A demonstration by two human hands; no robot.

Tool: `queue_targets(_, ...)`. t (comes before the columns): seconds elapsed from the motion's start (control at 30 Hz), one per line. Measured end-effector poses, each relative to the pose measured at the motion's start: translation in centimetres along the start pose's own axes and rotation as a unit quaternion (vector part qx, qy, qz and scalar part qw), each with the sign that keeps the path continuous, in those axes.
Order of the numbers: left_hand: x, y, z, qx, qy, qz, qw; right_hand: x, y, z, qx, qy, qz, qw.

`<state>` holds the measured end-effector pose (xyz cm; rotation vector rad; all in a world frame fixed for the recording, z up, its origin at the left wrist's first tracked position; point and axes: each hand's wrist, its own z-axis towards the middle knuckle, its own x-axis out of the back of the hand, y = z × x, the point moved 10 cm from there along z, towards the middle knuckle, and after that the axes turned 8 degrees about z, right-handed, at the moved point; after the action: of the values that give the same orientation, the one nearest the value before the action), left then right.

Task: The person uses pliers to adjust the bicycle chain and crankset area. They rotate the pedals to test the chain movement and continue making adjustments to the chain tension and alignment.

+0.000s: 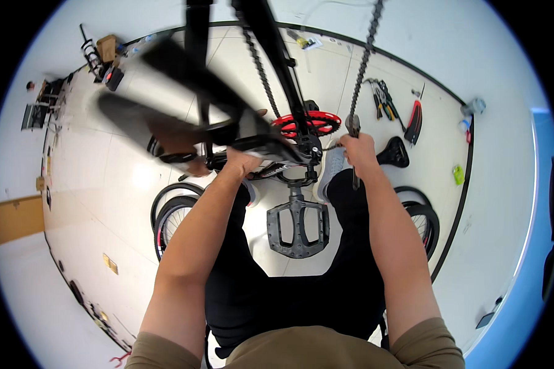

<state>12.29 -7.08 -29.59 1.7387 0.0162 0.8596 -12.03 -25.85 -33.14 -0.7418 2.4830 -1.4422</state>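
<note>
At upper centre, the frame [287, 80] should handle stiff and bulky, best held by a bare tube; the chain [364, 61] likely hangs limp and greasy. The right hand's [359, 152] fingers clamp a tool [356, 178]; the left hand's [243, 161], at the frame, I cannot tell.

I can read no text, label, brand, number or sign through the head camera. Any print on the yellow-and-white packet [305, 41], on the floor ahead of the right fingers [351, 145], or on the small green item [458, 174] right of them, is too small to resolve.
</note>
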Motion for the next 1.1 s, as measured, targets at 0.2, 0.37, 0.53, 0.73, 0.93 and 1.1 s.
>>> queue_targets(0.2, -0.8, 2.8, -0.2, -0.027, -0.051, 0.156, 0.986, 0.8, 1.2, -2.3, -0.038, -0.011, 0.02, 0.999)
queue_targets(0.37, -0.7, 4.0, 0.2, -0.042, -0.053, 0.128, 0.99, 0.9, 1.5, -3.6, -0.04, -0.005, 0.009, 0.999)
queue_targets(0.53, -1.4, 5.2, -0.2, -0.179, -0.012, 0.3, 0.937, 0.9, 1.2, -3.9, -0.024, 0.009, 0.035, 0.999)
queue_targets(0.73, -0.6, 7.5, -2.2, 0.0, -0.057, 0.227, 0.972, 2.4, 2.1, -2.4, -0.013, 0.033, 0.102, 0.994)
queue_targets(0.93, 0.3, 10.7, -3.7, -0.155, 0.011, 0.226, 0.962, -0.5, 2.6, -1.7, 0.015, -0.046, 0.226, 0.973)
queue_targets(1.1, 0.1, 9.8, -3.1, -0.079, -0.083, 0.076, 0.991, -2.0, 1.4, -3.6, 0.007, -0.061, 0.218, 0.974)
